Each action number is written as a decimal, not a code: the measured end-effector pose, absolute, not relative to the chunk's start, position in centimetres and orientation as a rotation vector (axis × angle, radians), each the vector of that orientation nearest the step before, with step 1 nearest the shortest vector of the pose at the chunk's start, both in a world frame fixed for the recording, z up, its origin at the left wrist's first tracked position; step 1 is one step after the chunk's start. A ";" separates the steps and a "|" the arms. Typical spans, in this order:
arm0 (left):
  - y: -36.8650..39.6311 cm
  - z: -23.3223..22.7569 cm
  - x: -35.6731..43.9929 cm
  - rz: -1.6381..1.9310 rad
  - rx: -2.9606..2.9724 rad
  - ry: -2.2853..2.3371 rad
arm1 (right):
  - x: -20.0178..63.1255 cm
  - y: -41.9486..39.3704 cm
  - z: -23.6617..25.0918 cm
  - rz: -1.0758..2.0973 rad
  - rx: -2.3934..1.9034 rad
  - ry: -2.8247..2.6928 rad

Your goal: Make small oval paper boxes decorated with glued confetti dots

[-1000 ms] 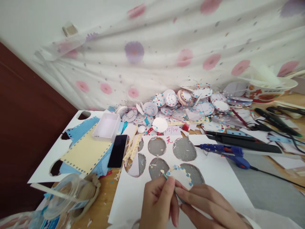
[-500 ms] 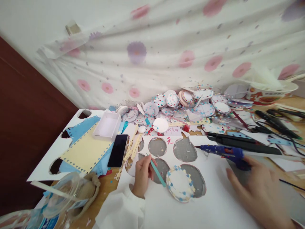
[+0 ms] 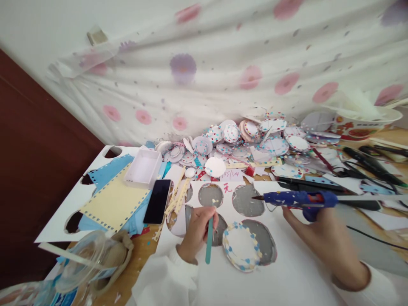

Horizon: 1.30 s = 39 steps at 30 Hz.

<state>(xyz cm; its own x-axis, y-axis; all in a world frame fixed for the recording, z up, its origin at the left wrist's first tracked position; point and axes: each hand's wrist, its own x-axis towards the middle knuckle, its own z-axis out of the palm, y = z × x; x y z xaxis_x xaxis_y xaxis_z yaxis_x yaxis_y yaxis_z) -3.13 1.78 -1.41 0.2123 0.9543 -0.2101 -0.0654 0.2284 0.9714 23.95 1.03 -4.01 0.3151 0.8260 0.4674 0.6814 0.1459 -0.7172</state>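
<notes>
The right hand (image 3: 321, 238) hides the grip of the blue glue gun (image 3: 295, 198) it grasps, nozzle pointing left above the white sheet (image 3: 287, 272). The left hand (image 3: 197, 231), knuckles up, pinches a teal strip (image 3: 209, 243) just beside the trimmed paper disc (image 3: 241, 246) on the bench.

Right hand (image 3: 321, 236) has now closed its grip on the blue glue gun (image 3: 296, 199) and lifted it; left hand (image 3: 198, 227) has swung the teal strip (image 3: 209, 244) upright beside the paper disc (image 3: 241, 246).
</notes>
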 end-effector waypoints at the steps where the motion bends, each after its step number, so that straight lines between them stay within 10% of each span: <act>1: 1.6 -1.5 -3.0 0.903 1.091 1.073 | 23.2 1.0 -3.9 0.165 -1.581 -1.384; 39: 0.6 -1.1 -2.9 0.563 1.536 1.013 | 21.0 -0.5 -5.6 0.225 -1.413 -1.663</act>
<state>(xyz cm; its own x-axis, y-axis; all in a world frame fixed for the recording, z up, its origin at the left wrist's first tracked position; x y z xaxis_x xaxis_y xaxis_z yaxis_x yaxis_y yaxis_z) -2.91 0.65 -1.07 0.5121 0.8400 -0.1794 0.2913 0.0267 0.9563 20.97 -0.48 -5.62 0.0735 0.8564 0.5110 0.6900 0.3263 -0.6461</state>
